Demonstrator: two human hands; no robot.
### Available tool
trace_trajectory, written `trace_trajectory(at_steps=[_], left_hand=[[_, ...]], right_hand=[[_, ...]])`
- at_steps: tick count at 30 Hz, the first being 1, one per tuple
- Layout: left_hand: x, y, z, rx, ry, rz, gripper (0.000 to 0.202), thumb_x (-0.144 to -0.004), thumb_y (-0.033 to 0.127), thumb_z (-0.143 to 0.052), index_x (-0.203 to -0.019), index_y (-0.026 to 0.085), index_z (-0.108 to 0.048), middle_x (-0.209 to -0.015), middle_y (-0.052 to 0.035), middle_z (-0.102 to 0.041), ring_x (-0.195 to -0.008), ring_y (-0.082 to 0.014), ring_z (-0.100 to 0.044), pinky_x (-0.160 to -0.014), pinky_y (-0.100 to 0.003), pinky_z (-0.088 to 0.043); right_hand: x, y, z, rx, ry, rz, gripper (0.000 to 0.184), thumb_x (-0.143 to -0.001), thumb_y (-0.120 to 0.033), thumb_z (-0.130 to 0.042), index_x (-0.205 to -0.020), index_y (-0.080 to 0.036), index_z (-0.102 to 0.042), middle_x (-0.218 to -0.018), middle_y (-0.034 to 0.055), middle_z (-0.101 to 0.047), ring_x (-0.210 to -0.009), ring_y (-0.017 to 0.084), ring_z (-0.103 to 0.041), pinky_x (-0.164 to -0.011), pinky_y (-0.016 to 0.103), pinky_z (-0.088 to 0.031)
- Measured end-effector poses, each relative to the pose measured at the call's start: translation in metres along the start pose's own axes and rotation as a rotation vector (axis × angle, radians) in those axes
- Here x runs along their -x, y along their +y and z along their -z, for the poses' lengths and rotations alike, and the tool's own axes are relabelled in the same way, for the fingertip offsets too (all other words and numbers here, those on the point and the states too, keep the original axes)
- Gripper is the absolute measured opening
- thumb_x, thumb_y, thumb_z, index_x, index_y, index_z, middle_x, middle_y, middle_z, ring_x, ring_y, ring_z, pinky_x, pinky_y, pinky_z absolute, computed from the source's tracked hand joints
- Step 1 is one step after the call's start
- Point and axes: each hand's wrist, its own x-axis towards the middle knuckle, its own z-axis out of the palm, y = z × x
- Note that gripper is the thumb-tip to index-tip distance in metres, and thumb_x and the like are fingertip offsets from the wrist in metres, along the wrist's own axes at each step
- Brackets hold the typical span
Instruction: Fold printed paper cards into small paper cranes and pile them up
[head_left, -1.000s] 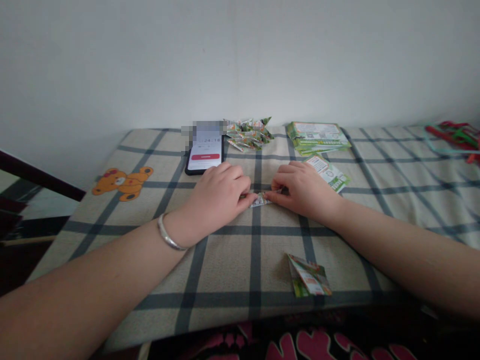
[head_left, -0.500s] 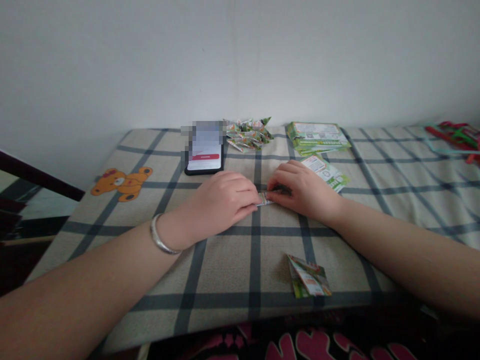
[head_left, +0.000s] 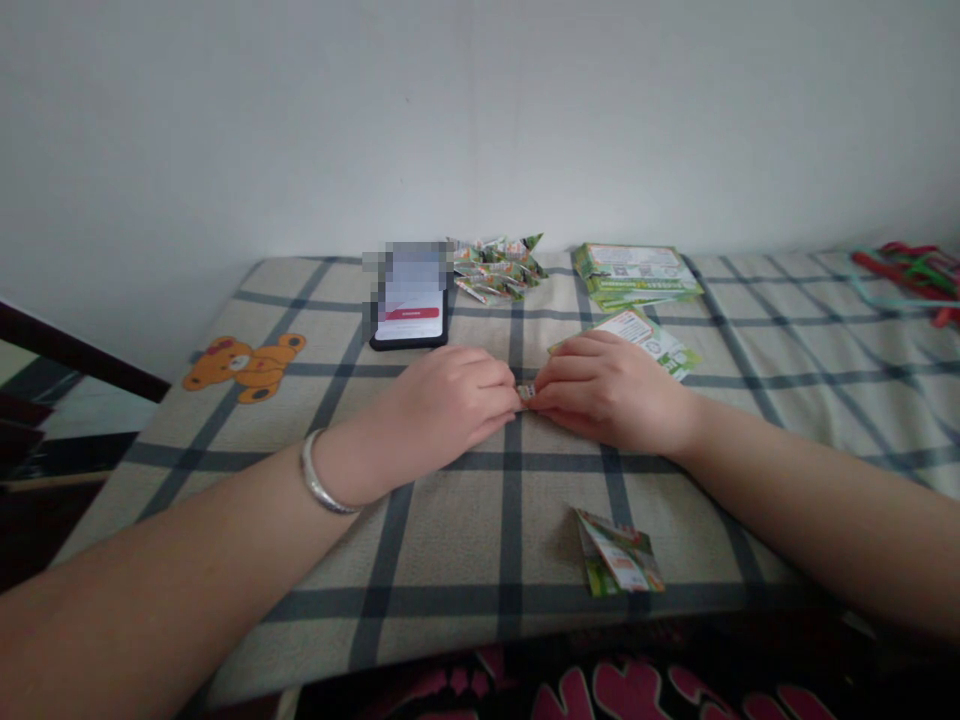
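Note:
A small folded piece of printed paper [head_left: 528,391] shows in the gap between my fingertips; most of it is covered. My left hand [head_left: 457,400], with a silver bangle [head_left: 321,475] on the wrist, is closed on its left end. My right hand [head_left: 611,392] is closed on its right end, fingers pressed together. Under and behind the right hand lies a flat green and white printed card [head_left: 646,338]. Nearer the table's front edge rests another folded paper piece [head_left: 619,555], partly sprung up.
A phone [head_left: 409,320] with a lit screen lies at the back, beside a pile of folded paper pieces [head_left: 499,268]. Right of these is a stack of printed cards [head_left: 637,272]. A bear cutout [head_left: 247,368] lies left, red and green items [head_left: 919,270] far right, on the checked tablecloth [head_left: 450,560].
My right hand's fingers have straightened and closed down over the folded paper, so less of it shows. The left hand has barely moved.

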Motion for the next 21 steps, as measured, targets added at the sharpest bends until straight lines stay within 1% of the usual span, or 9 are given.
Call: trace_trajectory(at_steps=[3, 6, 10, 16, 21], left_hand=[[0.000, 0.001, 0.001, -0.056, -0.046, -0.020, 0.014, -0.094, 0.024, -0.056, -0.088, 0.017, -0.066, -0.088, -0.0028, -0.067, -0.086, -0.0208, -0.060, -0.079, -0.037, -0.049], [-0.002, 0.004, 0.005, -0.125, -0.105, -0.041, 0.010, -0.092, 0.021, -0.058, -0.084, 0.018, -0.064, -0.086, -0.0019, -0.064, -0.085, -0.0215, -0.058, -0.077, -0.037, -0.048], [-0.004, 0.008, 0.009, -0.164, -0.123, -0.054, 0.006, -0.090, 0.022, -0.062, -0.084, 0.019, -0.063, -0.083, -0.0010, -0.062, -0.082, -0.0214, -0.056, -0.074, -0.037, -0.047], [-0.004, 0.010, 0.014, -0.176, -0.163, -0.073, 0.006, -0.090, 0.023, -0.062, -0.087, 0.018, -0.065, -0.086, -0.0021, -0.064, -0.085, -0.0220, -0.056, -0.077, -0.038, -0.048], [-0.004, 0.009, 0.017, -0.159, -0.188, -0.078, 0.007, -0.089, 0.021, -0.063, -0.092, 0.018, -0.069, -0.088, -0.0025, -0.066, -0.086, -0.0219, -0.058, -0.078, -0.038, -0.049]], right_hand=[[-0.001, -0.002, 0.002, 0.035, -0.031, 0.010, 0.027, -0.100, -0.031, -0.044, -0.094, -0.020, -0.069, -0.092, 0.0024, -0.070, -0.085, 0.018, -0.056, -0.076, 0.034, -0.036], [-0.002, -0.004, 0.004, 0.081, -0.063, 0.018, 0.028, -0.101, -0.030, -0.044, -0.089, -0.019, -0.066, -0.092, 0.0019, -0.069, -0.085, 0.018, -0.054, -0.075, 0.034, -0.035], [-0.004, -0.006, 0.008, 0.104, -0.091, 0.033, 0.026, -0.100, -0.029, -0.045, -0.084, -0.019, -0.063, -0.090, 0.0011, -0.067, -0.084, 0.019, -0.053, -0.074, 0.034, -0.033], [-0.003, -0.004, 0.009, 0.072, -0.118, 0.019, 0.029, -0.101, -0.030, -0.043, -0.084, -0.020, -0.064, -0.091, 0.0018, -0.067, -0.084, 0.019, -0.052, -0.073, 0.034, -0.033], [0.000, -0.002, 0.012, 0.063, -0.147, 0.004, 0.027, -0.099, -0.028, -0.045, -0.083, -0.020, -0.066, -0.092, 0.0023, -0.067, -0.083, 0.018, -0.052, -0.073, 0.035, -0.034]])
